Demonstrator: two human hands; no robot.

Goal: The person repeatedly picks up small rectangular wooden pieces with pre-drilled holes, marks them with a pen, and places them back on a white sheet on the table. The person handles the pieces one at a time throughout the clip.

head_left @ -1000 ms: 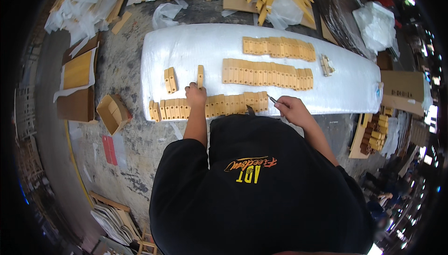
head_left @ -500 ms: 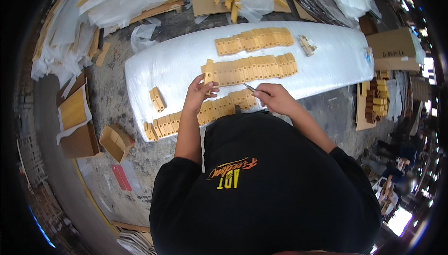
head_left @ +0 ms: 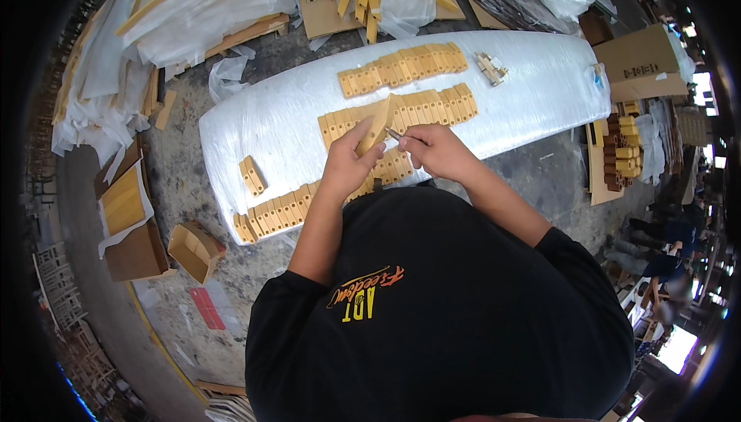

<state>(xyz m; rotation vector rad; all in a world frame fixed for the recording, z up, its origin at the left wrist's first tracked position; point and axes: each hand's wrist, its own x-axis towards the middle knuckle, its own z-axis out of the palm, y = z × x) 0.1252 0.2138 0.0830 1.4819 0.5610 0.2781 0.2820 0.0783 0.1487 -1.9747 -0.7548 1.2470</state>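
My left hand (head_left: 353,161) is closed round a wooden block (head_left: 376,127) with a hole in it, lifted and tilted over the rows. In my right hand (head_left: 437,150) is a slim dark pen-like tool (head_left: 394,134), its tip at the side of that block. Beneath and beyond them, the middle row of drilled wooden blocks (head_left: 436,107) lies on the plastic-wrapped surface (head_left: 278,125). Another row (head_left: 403,67) runs along the far side, and a near row (head_left: 279,210) is partly hidden by my left forearm.
A pair of blocks (head_left: 252,177) sits apart at the left, and a small cluster of pieces (head_left: 492,69) at the far right. An open cardboard box (head_left: 194,252) stands on the floor. Stacked wooden parts (head_left: 622,152) are at the right, with people (head_left: 668,244) beyond.
The block in my left hand has turned from upright to slanted and come rightward. My right hand has brought the tool up to it. The whole view has shifted slightly.
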